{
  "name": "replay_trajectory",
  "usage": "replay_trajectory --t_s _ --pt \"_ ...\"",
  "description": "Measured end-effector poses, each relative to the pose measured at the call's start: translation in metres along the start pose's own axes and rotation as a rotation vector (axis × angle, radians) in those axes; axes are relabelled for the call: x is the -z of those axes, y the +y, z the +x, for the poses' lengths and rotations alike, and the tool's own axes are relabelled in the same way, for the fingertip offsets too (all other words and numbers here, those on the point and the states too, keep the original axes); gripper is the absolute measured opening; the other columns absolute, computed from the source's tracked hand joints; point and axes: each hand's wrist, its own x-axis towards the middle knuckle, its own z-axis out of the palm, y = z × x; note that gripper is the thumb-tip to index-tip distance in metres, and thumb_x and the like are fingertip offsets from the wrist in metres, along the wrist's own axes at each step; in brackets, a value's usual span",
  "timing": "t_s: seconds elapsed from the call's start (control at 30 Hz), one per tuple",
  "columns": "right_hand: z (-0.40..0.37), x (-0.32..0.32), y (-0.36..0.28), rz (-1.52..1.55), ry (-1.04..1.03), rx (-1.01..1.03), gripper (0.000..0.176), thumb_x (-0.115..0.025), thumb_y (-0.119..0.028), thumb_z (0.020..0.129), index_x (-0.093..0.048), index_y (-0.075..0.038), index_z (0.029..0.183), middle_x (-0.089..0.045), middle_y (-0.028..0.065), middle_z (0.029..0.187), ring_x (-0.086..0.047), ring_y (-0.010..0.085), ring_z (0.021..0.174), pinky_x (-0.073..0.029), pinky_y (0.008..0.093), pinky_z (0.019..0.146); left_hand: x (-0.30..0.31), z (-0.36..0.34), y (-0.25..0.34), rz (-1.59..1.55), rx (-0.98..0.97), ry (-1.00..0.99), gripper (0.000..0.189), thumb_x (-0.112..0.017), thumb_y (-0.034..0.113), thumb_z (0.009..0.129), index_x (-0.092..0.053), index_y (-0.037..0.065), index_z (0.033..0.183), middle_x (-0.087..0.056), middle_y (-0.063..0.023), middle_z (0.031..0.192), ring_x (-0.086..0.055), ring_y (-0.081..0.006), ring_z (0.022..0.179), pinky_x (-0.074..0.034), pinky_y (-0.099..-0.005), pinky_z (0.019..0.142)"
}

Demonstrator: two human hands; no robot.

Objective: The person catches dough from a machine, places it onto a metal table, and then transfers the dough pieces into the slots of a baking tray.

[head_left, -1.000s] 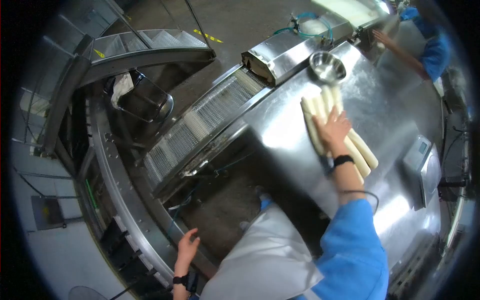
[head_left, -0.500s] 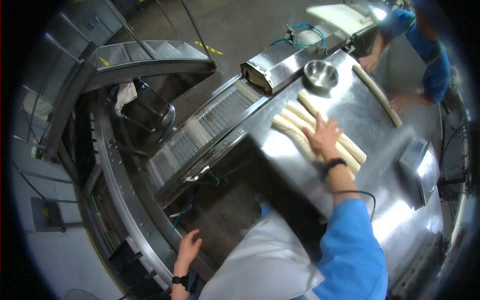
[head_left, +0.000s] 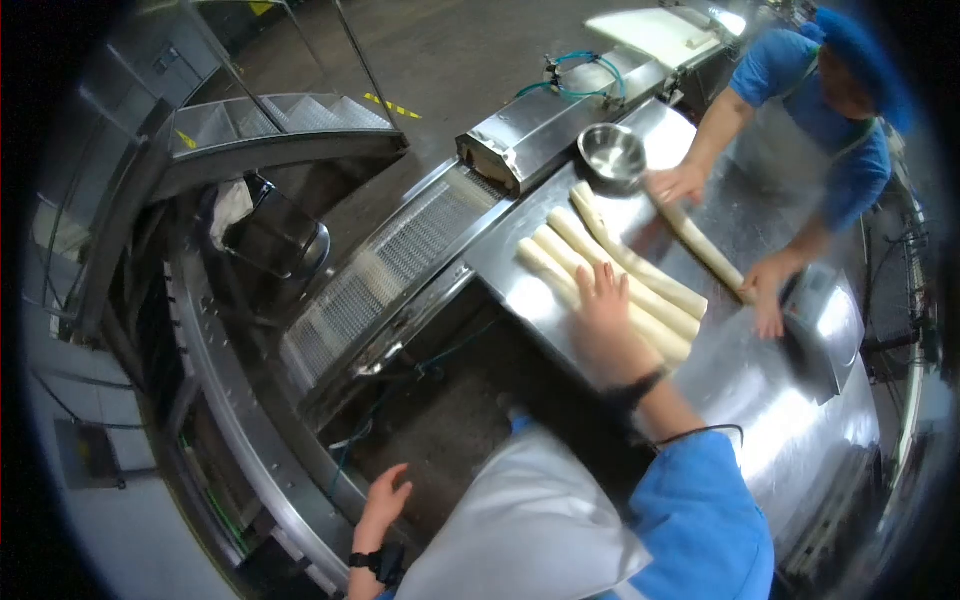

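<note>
Several long pale dough rolls (head_left: pixel 570 232) lie side by side on the steel table (head_left: pixel 540 300). My right hand (head_left: pixel 608 325) is over the rolls nearest me, fingers spread and blurred by motion; whether it presses on them cannot be made out. Low and away from the table hangs my left hand (head_left: pixel 383 500), empty, its fingers apart. Across the table a person has both hands on another dough roll (head_left: pixel 700 245), one hand near each end.
A steel bowl (head_left: pixel 612 155) stands at the table's far edge, beside the mesh conveyor (head_left: pixel 390 255). A metal device (head_left: pixel 825 325) is on the right of the table. Metal steps (head_left: pixel 290 115) rise at the upper left.
The camera view has shifted somewhat. My right hand has moved toward the near rolls. The other person leans further in, and their roll is closer to the row.
</note>
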Motion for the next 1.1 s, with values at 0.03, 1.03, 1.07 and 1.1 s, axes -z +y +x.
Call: replay_trajectory --t_s 0.03,1.03,1.07,1.1 --pt "0.014 -0.007 0.012 0.029 0.081 0.001 0.063 -0.053 -0.037 0.090 -0.032 -0.007 0.142 -0.031 0.0220 0.145 -0.033 0.0384 0.133 -0.027 0.0529 0.107 0.001 0.000 -0.005 0.005 0.005 0.019 0.041 -0.064 0.013 0.084 -0.056 0.006 0.123 -0.059 -0.0167 0.122 -0.056 -0.0293 0.115 -0.044 -0.0357 0.096" --pt "0.097 0.030 0.194 0.146 -0.044 -0.672 0.044 -0.061 -0.035 0.085 -0.054 -0.003 0.115 -0.057 0.0233 0.115 -0.053 0.0406 0.107 -0.046 0.0468 0.085 0.005 0.087 0.084 -0.075 0.096 -0.101 0.042 -0.062 0.009 0.086 -0.053 0.003 0.126 -0.058 -0.0136 0.125 -0.054 -0.0243 0.119 -0.043 -0.0341 0.099" --pt "0.074 0.044 0.182 0.233 -0.198 -0.885 0.041 -0.062 -0.034 0.084 -0.056 -0.001 0.108 -0.059 0.0232 0.108 -0.054 0.0400 0.104 -0.046 0.0478 0.082 -0.002 0.100 0.093 -0.207 0.058 -0.134 0.042 -0.061 0.006 0.087 -0.051 0.003 0.128 -0.056 -0.0134 0.127 -0.053 -0.0233 0.120 -0.042 -0.0337 0.100" --pt "0.046 0.043 0.171 0.132 -0.095 -0.741 0.037 -0.061 -0.034 0.085 -0.056 -0.001 0.101 -0.059 0.0220 0.099 -0.055 0.0396 0.097 -0.045 0.0484 0.078 -0.011 0.115 0.104 -0.341 0.018 -0.165 0.042 -0.059 0.004 0.088 -0.050 0.002 0.129 -0.054 -0.0131 0.129 -0.052 -0.0223 0.121 -0.042 -0.0333 0.101"
